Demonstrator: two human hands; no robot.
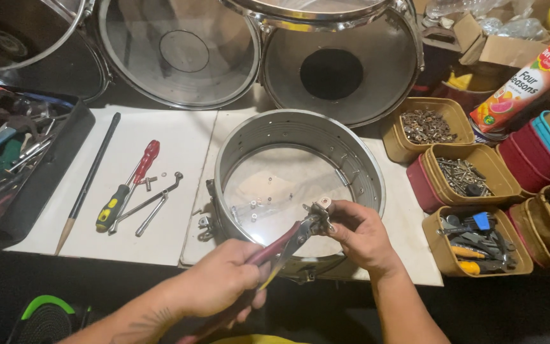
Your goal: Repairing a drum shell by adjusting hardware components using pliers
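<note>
the snare drum shell point(300, 137) sits open side up on the white surface point(179, 137), right in front of the person. it is a shiny chrome ring with small holes dotted round its wall, and a clear head at the bottom with a few small loose bits lying on it. some lugs cling to its outer wall on the near left.

above the near rim of the shell the person works a small metal part point(319, 209), a silvery bit of drum hardware. the right hand point(359, 237) comes in from the lower right, wrist bent, fingers pinched together on that part. the left hand point(221, 285) comes from the lower left with its fist wrapped round the dark red handles of a pair of pliers point(288, 245), whose jaws point up and right and bite on the same part. both hands hover over the shell's near edge, close to each other.

to the left on the surface lie a red-handled screwdriver point(144, 160), a yellow and black screwdriver point(111, 209), a bent drum key point(154, 202) and a long dark stick point(87, 181). further left is a black tray of tools point(7, 159). to the right stand yellow tubs point(463, 175) of screws and fittings, and a juice carton point(526, 83). other drums point(342, 64) lean at the back.
</note>
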